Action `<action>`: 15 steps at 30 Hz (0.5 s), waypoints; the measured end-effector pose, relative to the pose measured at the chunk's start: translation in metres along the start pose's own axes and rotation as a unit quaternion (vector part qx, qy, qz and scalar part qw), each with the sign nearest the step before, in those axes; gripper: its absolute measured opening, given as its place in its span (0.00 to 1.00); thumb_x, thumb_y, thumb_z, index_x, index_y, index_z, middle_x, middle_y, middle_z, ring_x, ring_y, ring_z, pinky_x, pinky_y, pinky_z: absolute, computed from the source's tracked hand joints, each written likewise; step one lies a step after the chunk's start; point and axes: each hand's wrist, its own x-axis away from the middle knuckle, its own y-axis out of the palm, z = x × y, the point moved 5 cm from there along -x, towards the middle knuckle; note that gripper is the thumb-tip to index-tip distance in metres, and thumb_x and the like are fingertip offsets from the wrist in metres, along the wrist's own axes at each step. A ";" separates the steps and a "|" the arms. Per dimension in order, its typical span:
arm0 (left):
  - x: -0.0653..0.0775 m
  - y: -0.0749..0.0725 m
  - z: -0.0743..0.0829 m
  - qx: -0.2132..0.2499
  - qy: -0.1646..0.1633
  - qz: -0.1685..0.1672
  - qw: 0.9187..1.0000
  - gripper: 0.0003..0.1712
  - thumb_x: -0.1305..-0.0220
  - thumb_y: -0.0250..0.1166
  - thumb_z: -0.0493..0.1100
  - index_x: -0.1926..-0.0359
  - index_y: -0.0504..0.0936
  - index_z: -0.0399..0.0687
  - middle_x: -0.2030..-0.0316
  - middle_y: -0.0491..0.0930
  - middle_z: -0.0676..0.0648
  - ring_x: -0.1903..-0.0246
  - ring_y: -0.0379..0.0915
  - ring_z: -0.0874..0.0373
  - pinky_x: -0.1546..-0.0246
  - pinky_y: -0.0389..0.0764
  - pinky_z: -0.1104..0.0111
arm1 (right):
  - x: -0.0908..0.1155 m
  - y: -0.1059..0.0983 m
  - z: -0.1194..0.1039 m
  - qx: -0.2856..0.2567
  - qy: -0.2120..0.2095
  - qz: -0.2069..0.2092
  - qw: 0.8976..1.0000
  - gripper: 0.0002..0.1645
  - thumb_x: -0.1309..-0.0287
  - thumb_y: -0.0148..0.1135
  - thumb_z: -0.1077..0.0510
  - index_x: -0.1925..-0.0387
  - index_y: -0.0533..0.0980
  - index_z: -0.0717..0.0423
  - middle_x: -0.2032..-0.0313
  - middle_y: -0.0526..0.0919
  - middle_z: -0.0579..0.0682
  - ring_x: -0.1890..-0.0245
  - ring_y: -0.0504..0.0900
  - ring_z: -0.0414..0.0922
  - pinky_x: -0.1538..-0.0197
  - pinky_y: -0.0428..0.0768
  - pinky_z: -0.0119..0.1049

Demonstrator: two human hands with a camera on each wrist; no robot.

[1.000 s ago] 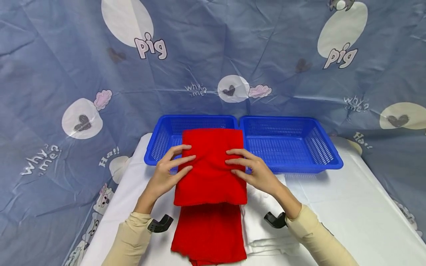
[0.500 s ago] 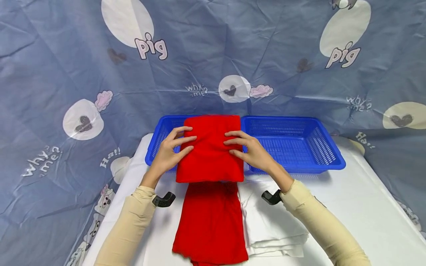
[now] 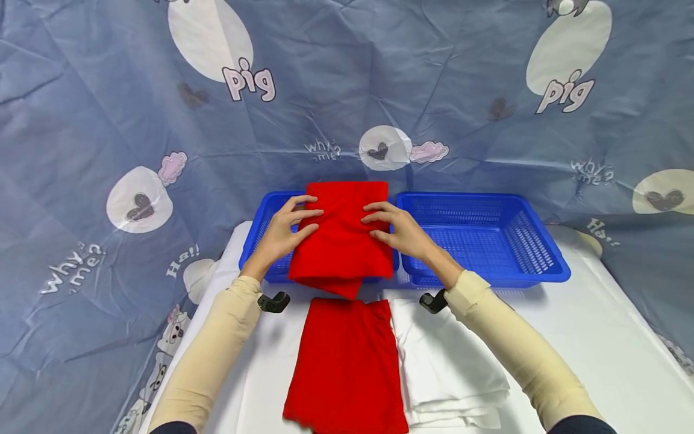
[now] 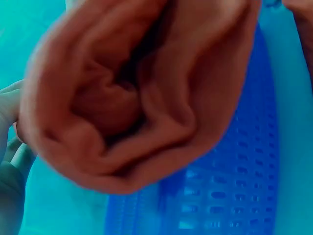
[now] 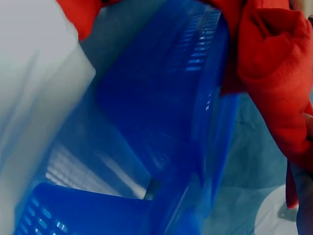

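Note:
Both hands hold a folded red cloth (image 3: 344,235) over the left blue basket (image 3: 262,232). My left hand (image 3: 281,235) grips its left side and my right hand (image 3: 405,234) its right side, fingers spread on the upper face. A loose flap hangs from the cloth's near edge. In the left wrist view the cloth (image 4: 210,98) shows its rolled, layered end, with some fingers (image 4: 10,107) at the left edge. Another folded red cloth (image 3: 347,367) lies on the table in front of the basket. In the right wrist view the held cloth (image 5: 276,63) hangs beside the basket wall.
A second blue basket (image 3: 466,238) stands close to the right of the first, with nothing seen inside. A stack of folded white cloths (image 3: 450,355) lies right of the red one on the white-covered table (image 3: 564,337). A printed blue-grey curtain (image 3: 303,72) hangs behind.
Both hands have moved forward, carrying the folded red cloth away from the red cloth on the table and farther over the left basket. A flap has dropped from its near edge.

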 end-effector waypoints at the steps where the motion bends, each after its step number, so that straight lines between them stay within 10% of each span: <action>1: -0.002 0.000 0.000 0.004 -0.004 -0.004 1.000 0.17 0.48 0.63 0.32 0.54 0.79 0.38 0.44 0.66 0.41 0.48 0.68 0.46 0.53 0.73 0.52 | -0.002 0.001 0.002 0.002 0.004 -0.003 1.000 0.16 0.51 0.63 0.62 0.57 0.78 0.51 0.46 0.71 0.47 0.45 0.70 0.45 0.47 0.71 0.40; 15: -0.016 0.028 -0.085 -0.055 -0.083 -0.059 0.993 0.17 0.48 0.64 0.39 0.54 0.80 0.49 0.44 0.65 0.50 0.41 0.60 0.51 0.52 0.74 0.54 | -0.031 0.034 0.049 0.062 0.068 -0.086 0.992 0.16 0.51 0.62 0.61 0.57 0.78 0.53 0.46 0.71 0.49 0.42 0.67 0.49 0.40 0.65 0.43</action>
